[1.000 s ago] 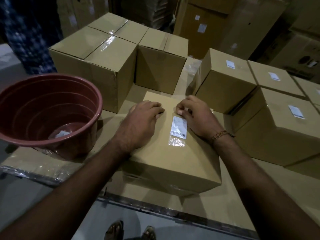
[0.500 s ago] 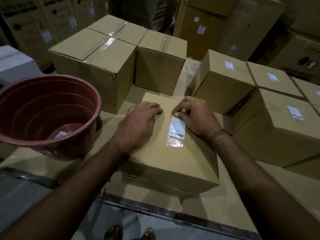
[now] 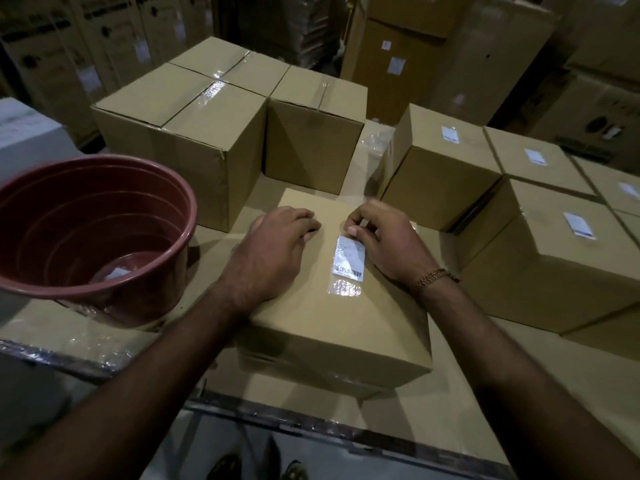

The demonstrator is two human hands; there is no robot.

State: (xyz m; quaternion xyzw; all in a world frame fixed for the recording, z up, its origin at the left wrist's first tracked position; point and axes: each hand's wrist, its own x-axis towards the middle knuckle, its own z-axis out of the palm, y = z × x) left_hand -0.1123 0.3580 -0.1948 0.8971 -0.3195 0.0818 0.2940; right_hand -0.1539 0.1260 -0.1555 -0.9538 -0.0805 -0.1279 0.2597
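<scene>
Head view showed the left hand [image 3: 273, 251] lying flat with loose fingers on the near box [image 3: 332, 327] while the right hand [image 3: 391, 244] pinched the far end of the label [image 3: 349, 254] on top, which could wrinkle if tugged sideways.

A counter [image 3: 467, 393] covered in brown cardboard carries a low carton [image 3: 332, 327] directly under the fingers [image 3: 301, 216]. Left of the fingers stands a red tub [image 3: 104, 160]. Beyond them sit taped boxes [image 3: 194, 133], and to their right, labelled boxes [image 3: 554, 271].
</scene>
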